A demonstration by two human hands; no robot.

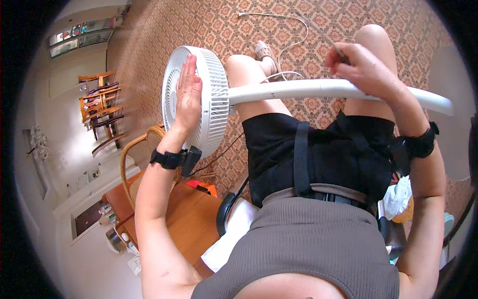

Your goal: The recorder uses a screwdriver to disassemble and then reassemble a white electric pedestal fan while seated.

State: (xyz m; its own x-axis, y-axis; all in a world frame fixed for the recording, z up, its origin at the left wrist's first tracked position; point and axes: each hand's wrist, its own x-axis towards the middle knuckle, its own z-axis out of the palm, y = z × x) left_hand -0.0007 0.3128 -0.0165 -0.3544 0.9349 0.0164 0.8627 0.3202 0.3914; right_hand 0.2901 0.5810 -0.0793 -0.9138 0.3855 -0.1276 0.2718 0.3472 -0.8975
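White plastic makes up the fan (pixel 215 94), which lies across the seated person's thighs, its head near the left knee and its pole (pixel 294 89) passing over both legs. The left grip (pixel 188 97) is spread flat, its fingers straight and together and its palm laid against the rim of the fan head, closed around nothing. The right grip (pixel 366 70) is curled, the fingers drawn in around one end of a thin greyish rod (pixel 332 44) that slants up and to the left; it is too blurred to say what kind of tool it is. The heel of that grip overlaps the pole from above, and whether it touches cannot be told. Under the legs spreads a floor (pixel 199 25) patterned in brown, orange and cream, with a white cord (pixel 298 25) looping over it beyond the fan. To the person's left is a wooden desk (pixel 191 219) with a red-orange item (pixel 203 188) at its far edge; a chair with a curved, light-brown frame (pixel 127 159) sits just past it, and more wooden chairs (pixel 102 104) stand well apart by the pale wall. White cloth (pixel 234 231) lies between the desk and the person. The fan's round front grille faces left, while its long axis runs left to right, the pole bending slightly toward the person at its right end, where it overlaps a pale, rounded shape (pixel 450 144).
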